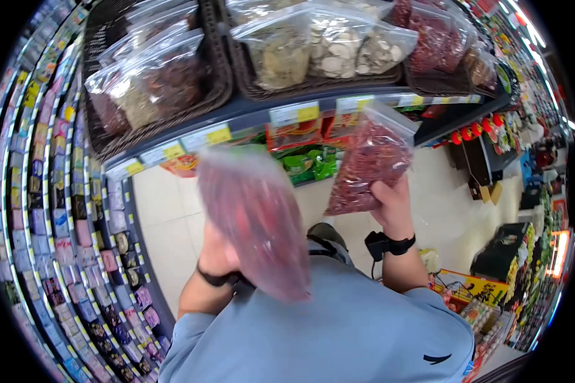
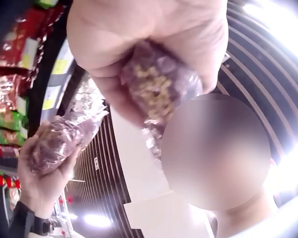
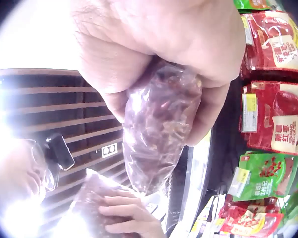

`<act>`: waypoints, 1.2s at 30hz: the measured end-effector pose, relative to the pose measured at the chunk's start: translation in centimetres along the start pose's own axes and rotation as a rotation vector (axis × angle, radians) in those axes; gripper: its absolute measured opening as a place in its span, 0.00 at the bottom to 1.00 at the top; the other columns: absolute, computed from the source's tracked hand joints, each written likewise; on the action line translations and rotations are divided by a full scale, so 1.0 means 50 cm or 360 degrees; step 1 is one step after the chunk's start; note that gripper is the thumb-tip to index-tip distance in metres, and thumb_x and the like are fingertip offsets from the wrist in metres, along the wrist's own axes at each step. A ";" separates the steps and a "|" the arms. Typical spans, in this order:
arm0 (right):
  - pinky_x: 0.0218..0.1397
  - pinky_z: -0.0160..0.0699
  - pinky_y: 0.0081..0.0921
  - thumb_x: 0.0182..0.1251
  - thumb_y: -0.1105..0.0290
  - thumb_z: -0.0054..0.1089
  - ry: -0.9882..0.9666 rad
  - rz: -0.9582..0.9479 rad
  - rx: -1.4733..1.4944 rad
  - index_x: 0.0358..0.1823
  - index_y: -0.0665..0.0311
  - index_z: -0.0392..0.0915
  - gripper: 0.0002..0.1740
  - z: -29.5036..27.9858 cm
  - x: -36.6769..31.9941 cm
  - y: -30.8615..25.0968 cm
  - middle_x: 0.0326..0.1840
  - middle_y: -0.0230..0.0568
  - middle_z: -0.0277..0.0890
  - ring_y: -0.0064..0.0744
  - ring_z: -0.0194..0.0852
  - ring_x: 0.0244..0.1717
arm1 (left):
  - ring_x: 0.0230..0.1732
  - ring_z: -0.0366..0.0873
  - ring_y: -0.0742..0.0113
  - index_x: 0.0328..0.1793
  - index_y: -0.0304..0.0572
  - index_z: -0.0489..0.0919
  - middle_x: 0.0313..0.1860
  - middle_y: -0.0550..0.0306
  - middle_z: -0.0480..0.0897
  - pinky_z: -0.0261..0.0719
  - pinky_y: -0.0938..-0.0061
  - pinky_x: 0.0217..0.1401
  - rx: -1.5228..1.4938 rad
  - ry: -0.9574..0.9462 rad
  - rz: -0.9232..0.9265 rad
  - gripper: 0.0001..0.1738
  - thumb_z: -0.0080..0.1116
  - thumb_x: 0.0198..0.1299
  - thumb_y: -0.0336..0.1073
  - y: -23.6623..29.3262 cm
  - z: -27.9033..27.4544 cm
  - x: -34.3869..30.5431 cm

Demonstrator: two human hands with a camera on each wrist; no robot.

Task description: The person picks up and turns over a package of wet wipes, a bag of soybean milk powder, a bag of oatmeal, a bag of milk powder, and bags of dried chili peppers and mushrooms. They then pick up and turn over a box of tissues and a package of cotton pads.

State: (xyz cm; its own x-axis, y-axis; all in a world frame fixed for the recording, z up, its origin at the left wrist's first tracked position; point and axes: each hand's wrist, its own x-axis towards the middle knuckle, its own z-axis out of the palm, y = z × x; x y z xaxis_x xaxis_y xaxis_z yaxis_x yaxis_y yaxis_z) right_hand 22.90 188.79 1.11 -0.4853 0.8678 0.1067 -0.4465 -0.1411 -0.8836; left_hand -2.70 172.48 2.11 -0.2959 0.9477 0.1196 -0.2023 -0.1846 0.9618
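Note:
My left hand (image 1: 218, 246) grips a clear plastic bag of dark red dried pieces (image 1: 252, 217), held up in front of the chest and blurred in the head view. In the left wrist view, yellowish bits show in this bag (image 2: 151, 89) between the fingers and thumb. To the right, my right hand (image 1: 395, 207) holds a zip bag of reddish dried pieces (image 1: 370, 159) by its lower side, thumb across the front and zip edge up. The right wrist view shows that bag (image 3: 161, 124) bunched in the palm, with the left hand (image 3: 131, 218) and its bag beyond.
Ahead stands a shelf with dark woven baskets (image 1: 227, 96) of zip bags, price tags (image 1: 294, 113) along its edge. Red packs (image 3: 275, 119) and green packs (image 3: 268, 171) hang below. Tall shelves of small packs (image 1: 64, 249) line the left; red-and-yellow goods (image 1: 476, 290) stand low right.

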 end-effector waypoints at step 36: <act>0.66 0.78 0.31 0.67 0.72 0.72 0.0043 -0.0103 -0.0033 0.68 0.70 0.73 0.30 -0.108 0.041 -0.102 0.63 0.38 0.82 0.27 0.81 0.59 | 0.65 0.79 0.61 0.75 0.31 0.66 0.66 0.49 0.79 0.76 0.63 0.70 -0.0295 0.0120 -0.0020 0.43 0.76 0.61 0.42 -0.067 0.118 0.087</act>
State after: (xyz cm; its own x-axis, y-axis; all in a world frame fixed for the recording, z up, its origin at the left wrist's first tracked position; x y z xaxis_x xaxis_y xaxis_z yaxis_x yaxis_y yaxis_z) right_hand 28.26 193.87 3.39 -0.4353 0.8874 0.1515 -0.4603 -0.0748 -0.8846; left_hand 2.19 178.75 0.84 -0.3601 0.9293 0.0823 -0.3729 -0.2243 0.9004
